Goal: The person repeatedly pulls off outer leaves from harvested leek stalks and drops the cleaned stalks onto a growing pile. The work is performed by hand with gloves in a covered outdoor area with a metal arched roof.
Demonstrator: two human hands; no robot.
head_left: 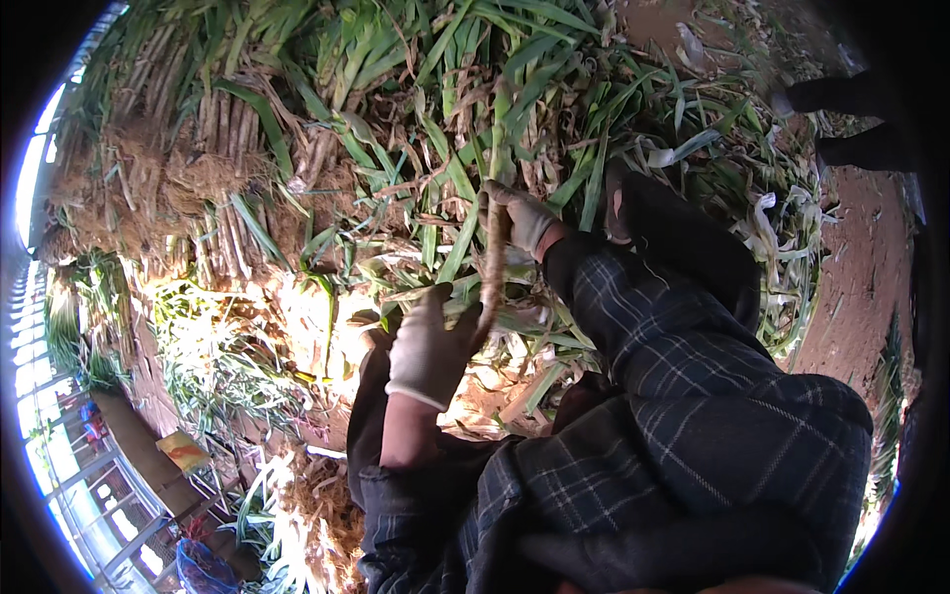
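Note:
My left hand point(430, 346), in a pale knit glove, is closed on the brownish lower end of a long leek stalk point(492, 260). My right hand point(520, 213), also gloved, grips the same stalk higher up, where it turns pale green toward the leaves. The stalk runs upright in the picture between my hands. Around and beneath it lie loose green leaves and dry, papery scraps point(455, 228).
Bundles of rooted leeks point(213, 188) fill the upper left. Bare dirt point(856, 257) shows at the right, with another person's dark legs point(846, 148) above it. My bent leg point(683, 238) lies beside my right arm. A blue bag point(203, 564) sits at lower left.

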